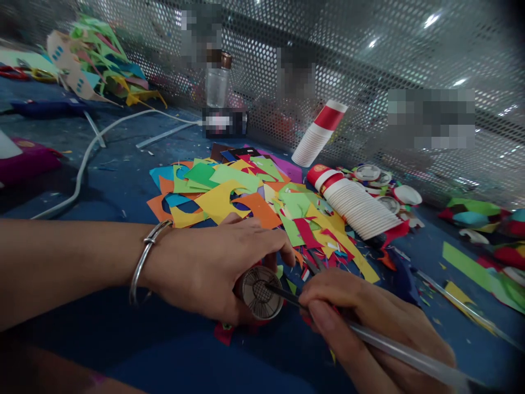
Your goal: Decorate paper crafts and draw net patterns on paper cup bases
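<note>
In front of the heap of coloured paper (221,202), on its near side, the right hand (369,323) held a pen (402,347), which was pinched between the thumb and the fingers. The dark tip of this pen stood at the round end of a small cup (264,306), where dark lines and a fine grid were drawn. This cup was also in front of the heap, and the left hand (209,268) gripped it, with its fingers curved around the side; some of the fingers were hidden, so I could not tell how each of them lay. A silver bracelet (141,257) was around the left wrist. The dark blue table (184,355) carried everything. To the right of the heap lay a second pen (463,309), and beyond it a green paper strip (467,265). Just beside the heap, on its right, a stack of white and red cups (356,205) lay on its side. To the left of the heap, a white cable (84,167) ran in a curve. Behind the heap there were a leaning stack of cups (318,137) and a clear bottle (217,87), and farther back a perforated metal panel (254,71).
</note>
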`<control>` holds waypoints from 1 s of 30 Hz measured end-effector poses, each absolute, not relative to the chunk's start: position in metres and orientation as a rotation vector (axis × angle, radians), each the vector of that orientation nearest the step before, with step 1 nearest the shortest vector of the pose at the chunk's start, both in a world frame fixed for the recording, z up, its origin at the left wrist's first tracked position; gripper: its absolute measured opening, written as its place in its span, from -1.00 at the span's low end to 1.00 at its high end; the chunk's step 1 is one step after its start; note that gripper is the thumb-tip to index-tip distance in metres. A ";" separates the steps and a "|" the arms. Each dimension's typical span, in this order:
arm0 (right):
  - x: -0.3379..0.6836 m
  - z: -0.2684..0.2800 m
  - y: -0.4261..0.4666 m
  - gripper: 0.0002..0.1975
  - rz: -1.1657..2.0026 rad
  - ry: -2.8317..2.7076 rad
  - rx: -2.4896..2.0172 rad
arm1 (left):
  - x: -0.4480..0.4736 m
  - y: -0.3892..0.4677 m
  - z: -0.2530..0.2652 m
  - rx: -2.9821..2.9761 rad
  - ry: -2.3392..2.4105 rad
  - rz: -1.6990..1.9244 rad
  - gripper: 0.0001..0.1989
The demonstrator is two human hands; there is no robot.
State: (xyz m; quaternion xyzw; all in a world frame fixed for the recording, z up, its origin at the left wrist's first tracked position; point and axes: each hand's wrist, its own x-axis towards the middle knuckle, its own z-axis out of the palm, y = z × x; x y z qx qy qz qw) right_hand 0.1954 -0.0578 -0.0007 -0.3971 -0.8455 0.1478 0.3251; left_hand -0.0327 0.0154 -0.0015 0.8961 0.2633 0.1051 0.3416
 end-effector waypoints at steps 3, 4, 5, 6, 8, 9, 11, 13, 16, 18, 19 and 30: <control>0.198 -0.002 -0.059 -0.85 0.430 -2.203 -1.080 | -0.033 0.016 -0.001 2.344 0.667 0.266 -0.43; 0.200 -0.003 -0.060 -0.85 0.448 -2.201 -1.081 | -0.034 0.016 -0.002 2.352 0.663 0.276 -0.43; 0.201 -0.004 -0.060 -0.85 0.465 -2.200 -1.074 | -0.034 0.016 -0.002 2.358 0.662 0.289 -0.43; 0.201 -0.005 -0.061 -0.85 0.476 -2.196 -1.069 | -0.034 0.016 -0.002 2.362 0.663 0.304 -0.43; 0.201 -0.005 -0.061 -0.84 0.500 -2.204 -1.082 | -0.034 0.015 -0.003 2.362 0.656 0.309 -0.42; 0.201 -0.005 -0.062 -0.84 0.512 -2.210 -1.091 | -0.034 0.015 -0.003 2.362 0.651 0.303 -0.42; 0.200 -0.005 -0.061 -0.83 0.541 -2.226 -1.104 | -0.034 0.015 -0.003 2.367 0.647 0.301 -0.44; 0.200 -0.004 -0.061 -0.83 0.558 -2.237 -1.110 | -0.034 0.016 -0.003 2.374 0.645 0.301 -0.47; 0.200 -0.003 -0.059 -0.84 0.549 -2.253 -1.086 | -0.033 0.016 -0.002 2.367 0.645 0.306 -0.46; 0.201 -0.003 -0.059 -0.84 0.546 -2.255 -1.069 | -0.032 0.016 -0.002 2.360 0.651 0.303 -0.46; 0.201 -0.003 -0.059 -0.84 0.551 -2.257 -1.068 | -0.032 0.016 -0.002 2.359 0.653 0.301 -0.46; 0.222 -0.015 -0.059 -0.88 0.706 -2.181 -1.169 | -0.033 0.017 0.002 2.333 0.651 0.269 -0.45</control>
